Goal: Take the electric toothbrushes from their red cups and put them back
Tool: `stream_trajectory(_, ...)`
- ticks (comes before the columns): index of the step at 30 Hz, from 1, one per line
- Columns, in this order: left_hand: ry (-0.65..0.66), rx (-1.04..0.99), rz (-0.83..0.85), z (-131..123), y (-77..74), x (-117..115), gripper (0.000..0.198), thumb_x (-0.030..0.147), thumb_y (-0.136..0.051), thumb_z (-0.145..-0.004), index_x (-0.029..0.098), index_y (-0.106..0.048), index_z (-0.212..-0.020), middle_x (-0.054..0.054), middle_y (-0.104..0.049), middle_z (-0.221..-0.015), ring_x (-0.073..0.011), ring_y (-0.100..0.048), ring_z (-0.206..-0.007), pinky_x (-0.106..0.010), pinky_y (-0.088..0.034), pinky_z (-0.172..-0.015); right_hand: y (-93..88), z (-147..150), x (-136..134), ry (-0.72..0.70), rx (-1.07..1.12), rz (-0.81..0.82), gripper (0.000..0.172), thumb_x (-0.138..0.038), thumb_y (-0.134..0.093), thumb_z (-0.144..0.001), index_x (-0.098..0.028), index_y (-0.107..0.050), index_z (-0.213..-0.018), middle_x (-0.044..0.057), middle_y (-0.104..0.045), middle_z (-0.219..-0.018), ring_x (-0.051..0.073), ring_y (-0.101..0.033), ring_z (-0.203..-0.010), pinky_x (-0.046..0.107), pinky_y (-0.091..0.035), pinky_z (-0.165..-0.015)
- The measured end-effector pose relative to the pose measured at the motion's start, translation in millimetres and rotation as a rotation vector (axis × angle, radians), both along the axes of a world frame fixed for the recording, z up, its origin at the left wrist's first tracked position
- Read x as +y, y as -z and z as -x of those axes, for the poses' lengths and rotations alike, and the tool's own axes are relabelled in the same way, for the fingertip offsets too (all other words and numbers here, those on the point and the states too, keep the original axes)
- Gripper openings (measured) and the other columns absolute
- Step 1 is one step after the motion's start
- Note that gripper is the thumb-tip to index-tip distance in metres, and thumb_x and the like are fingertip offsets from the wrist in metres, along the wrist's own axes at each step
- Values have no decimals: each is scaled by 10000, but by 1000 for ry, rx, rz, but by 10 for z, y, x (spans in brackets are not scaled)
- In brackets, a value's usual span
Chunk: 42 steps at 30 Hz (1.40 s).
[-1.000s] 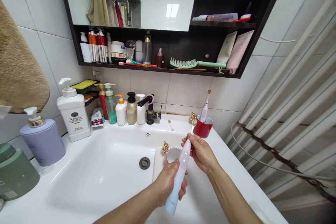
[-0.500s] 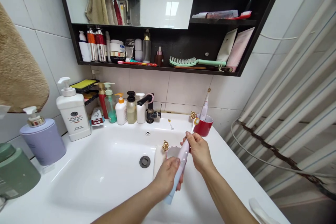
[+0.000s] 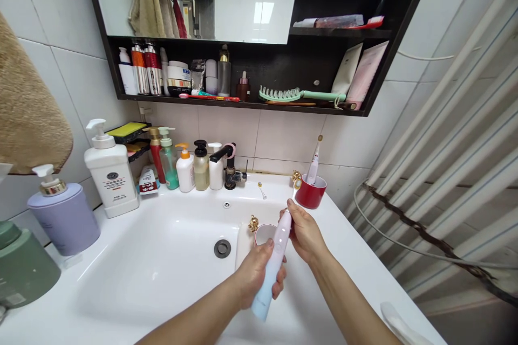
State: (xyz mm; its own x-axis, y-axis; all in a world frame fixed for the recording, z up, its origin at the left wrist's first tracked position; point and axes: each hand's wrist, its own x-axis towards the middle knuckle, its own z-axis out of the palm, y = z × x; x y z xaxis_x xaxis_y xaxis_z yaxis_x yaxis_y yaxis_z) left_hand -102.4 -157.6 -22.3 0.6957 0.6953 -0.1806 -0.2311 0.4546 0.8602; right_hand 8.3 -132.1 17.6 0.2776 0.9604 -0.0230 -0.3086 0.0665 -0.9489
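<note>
Over the right part of the basin, my left hand (image 3: pixel 259 272) is closed round the handle of an electric toothbrush (image 3: pixel 279 248), pink at the top and pale blue toward its base. My right hand (image 3: pixel 305 232) pinches the brush head (image 3: pixel 296 187) near its joint with the handle, and the fingers partly hide that joint. Just behind the handle is a white cup with a red rim (image 3: pixel 265 233), beside a gold figure (image 3: pixel 253 223). A second electric toothbrush (image 3: pixel 313 164) stands in a red cup (image 3: pixel 311 194). A loose brush head (image 3: pixel 261 190) lies on the back ledge.
The white sink (image 3: pixel 162 259) has a black faucet (image 3: pixel 230 167) at its back. Several pump bottles, among them a large white one (image 3: pixel 111 178) and a purple one (image 3: pixel 65 221), line the left and rear. Above hangs a dark mirror cabinet (image 3: pixel 279 54); a white pleated curtain (image 3: pixel 453 135) is at right.
The toothbrush has turned slightly in my hands, so more of its blue base and front show. The brush head sits a little lower and further left. Both hands keep hold.
</note>
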Motion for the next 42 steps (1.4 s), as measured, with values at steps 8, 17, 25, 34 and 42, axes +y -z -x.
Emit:
stream_trajectory(8,-171,38,-107,6,-47,102,435,546,-268,-654,150,-384,-790,41,-415,-463,-56,-362,-347,-200,-284,-397,-30,97,-102,-274,6,-19,264,-368,-527,-588,-173,-515,-765,0,-553,-607,102,-476,-496,233,-368,-474)
stream_trajectory(17,-525,560,-957,105,20,95,289,234,-457,-613,198,-415,-897,-20,-445,-943,-145,-379,-894,-265,-282,-779,-134,-124,209,101,-335,-270,310,-365,-518,-578,-192,-527,-835,1,-570,-648,123,-487,-600,245,-370,-564)
stream_trajectory(25,-166,1018,-1249,17,193,168,218,93,-385,-581,161,-525,-735,-58,-479,-909,-196,-379,-910,-299,-323,-715,334,-79,311,88,-671,-235,207,-364,-461,-594,-187,-559,-638,-16,-544,-538,131,-464,-521,232,-347,-509)
stream_trajectory(34,-187,1016,-1373,-329,-256,626,244,144,-403,-617,174,-511,-834,-49,-430,-1004,-182,-327,-971,-281,-309,-768,-87,-382,622,162,-843,-263,212,-347,-406,-623,-194,-533,-698,-15,-531,-556,132,-455,-510,232,-323,-493)
stream_trajectory(42,-243,1057,-1425,-769,-527,1238,245,121,-334,-661,138,-511,-829,-87,-432,-965,-210,-342,-945,-307,-325,-723,-274,-667,1166,345,-1023,-211,211,-257,-340,-652,-183,-516,-740,29,-536,-602,156,-461,-554,250,-303,-528)
